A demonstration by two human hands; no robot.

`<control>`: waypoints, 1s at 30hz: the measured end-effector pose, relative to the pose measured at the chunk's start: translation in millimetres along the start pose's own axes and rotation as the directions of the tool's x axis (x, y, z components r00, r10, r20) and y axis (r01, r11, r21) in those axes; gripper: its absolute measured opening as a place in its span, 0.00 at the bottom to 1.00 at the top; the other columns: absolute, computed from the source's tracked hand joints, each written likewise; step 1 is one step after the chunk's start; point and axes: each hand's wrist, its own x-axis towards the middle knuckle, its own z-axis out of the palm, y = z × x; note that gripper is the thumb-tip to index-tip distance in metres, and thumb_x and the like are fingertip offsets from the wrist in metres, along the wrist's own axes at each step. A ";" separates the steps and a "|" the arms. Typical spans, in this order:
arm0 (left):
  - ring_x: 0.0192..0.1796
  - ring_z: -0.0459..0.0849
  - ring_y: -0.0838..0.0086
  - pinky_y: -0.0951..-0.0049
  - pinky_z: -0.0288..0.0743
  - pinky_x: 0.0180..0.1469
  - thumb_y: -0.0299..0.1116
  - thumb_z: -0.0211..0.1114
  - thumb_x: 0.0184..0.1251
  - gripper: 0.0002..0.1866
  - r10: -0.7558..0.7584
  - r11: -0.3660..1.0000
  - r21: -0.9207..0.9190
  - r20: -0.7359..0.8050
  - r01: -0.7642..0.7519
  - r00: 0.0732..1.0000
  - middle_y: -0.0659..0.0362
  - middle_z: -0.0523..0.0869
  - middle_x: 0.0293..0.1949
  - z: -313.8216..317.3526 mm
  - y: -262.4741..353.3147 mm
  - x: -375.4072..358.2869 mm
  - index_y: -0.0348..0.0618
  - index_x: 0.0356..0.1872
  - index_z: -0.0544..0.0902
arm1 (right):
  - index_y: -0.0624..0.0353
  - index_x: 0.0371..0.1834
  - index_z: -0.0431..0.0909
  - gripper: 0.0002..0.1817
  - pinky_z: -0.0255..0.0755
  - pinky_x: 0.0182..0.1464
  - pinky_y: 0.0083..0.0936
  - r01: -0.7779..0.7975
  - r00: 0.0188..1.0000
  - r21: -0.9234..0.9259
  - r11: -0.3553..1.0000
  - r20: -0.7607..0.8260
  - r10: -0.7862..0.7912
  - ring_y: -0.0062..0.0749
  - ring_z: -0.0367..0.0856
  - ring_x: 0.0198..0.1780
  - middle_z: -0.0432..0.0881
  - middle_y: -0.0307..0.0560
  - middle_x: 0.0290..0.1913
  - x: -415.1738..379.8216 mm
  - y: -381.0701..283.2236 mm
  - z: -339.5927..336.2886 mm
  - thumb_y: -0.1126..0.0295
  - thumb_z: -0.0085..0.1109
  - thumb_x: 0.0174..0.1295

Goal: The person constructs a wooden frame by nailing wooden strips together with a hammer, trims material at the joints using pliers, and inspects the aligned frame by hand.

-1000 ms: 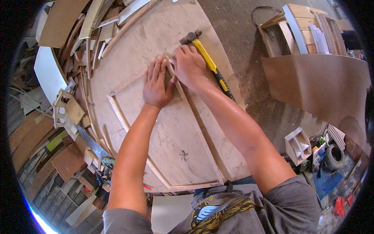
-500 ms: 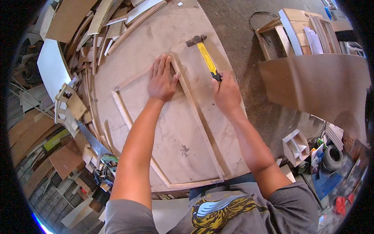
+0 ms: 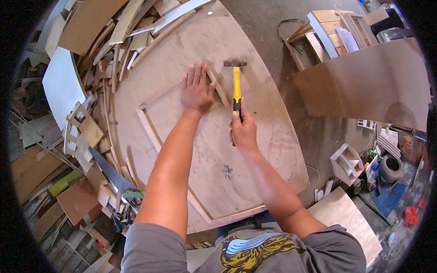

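Note:
My right hand [image 3: 245, 133] grips a hammer [image 3: 236, 84] by the black end of its yellow handle, its dark head pointing away from me. A thin wooden frame [image 3: 149, 126] lies flat on a plywood tabletop [image 3: 273, 168]. Across its far right corner my left hand [image 3: 197, 94] presses down, fingers stretched out and thumb apart against the right strip. My right hand and forearm cover part of that strip. Pencil-like marks show at the far left corner and on the plywood inside the frame.
Wood offcuts [image 3: 116, 54] pile along the left edge, with a handsaw [image 3: 111, 170] beside them. A curved brown panel [image 3: 364, 82] and a wooden cabinet-like piece [image 3: 339, 34] stand at the right. A tyre [image 3: 391, 169] and a white box [image 3: 347, 164] are lower right.
My right hand with the hammer has moved left and toward me, over the frame's right strip, and the hammer has turned straighter. My left hand stays on the corner. The view has shifted slightly.

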 end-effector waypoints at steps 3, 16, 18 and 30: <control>0.88 0.53 0.54 0.47 0.47 0.87 0.58 0.46 0.84 0.37 -0.004 1.000 -0.019 0.007 0.004 1.000 0.57 0.58 0.87 1.3 0.1 0.3 0.52 0.86 0.59 | 0.59 0.84 0.64 0.33 0.78 0.37 0.36 -0.023 0.999 -0.068 0.997 -0.046 0.020 0.36 0.83 0.30 0.80 0.53 0.29 -1.3 3.7 11.2 0.69 0.57 0.77; 0.88 0.52 0.57 0.49 0.45 0.87 0.57 0.48 0.84 0.37 0.016 1.000 -0.001 0.006 -0.016 1.000 0.59 0.58 0.87 -1.0 0.3 0.9 0.50 0.85 0.61 | 0.55 0.84 0.65 0.33 0.73 0.35 0.30 0.143 0.975 -0.226 0.963 -0.137 -0.177 0.26 0.74 0.28 0.77 0.45 0.27 -4.9 -0.6 33.1 0.68 0.60 0.76; 0.88 0.52 0.57 0.49 0.45 0.87 0.57 0.48 0.84 0.37 0.019 1.000 -0.007 0.009 -0.019 1.000 0.59 0.58 0.87 -1.2 -0.4 1.1 0.50 0.85 0.61 | 0.57 0.84 0.65 0.33 0.73 0.35 0.30 0.149 0.978 -0.203 0.968 -0.114 -0.175 0.26 0.74 0.28 0.77 0.46 0.27 -7.4 -5.5 35.8 0.68 0.60 0.76; 0.88 0.52 0.56 0.49 0.44 0.87 0.56 0.48 0.84 0.37 0.003 1.000 -0.004 0.047 -0.002 0.999 0.58 0.58 0.87 -1.4 -0.1 0.2 0.49 0.86 0.61 | 0.58 0.84 0.65 0.32 0.73 0.35 0.30 0.088 0.986 -0.203 0.975 -0.123 -0.114 0.27 0.76 0.30 0.79 0.48 0.29 -9.8 -14.3 34.0 0.71 0.58 0.77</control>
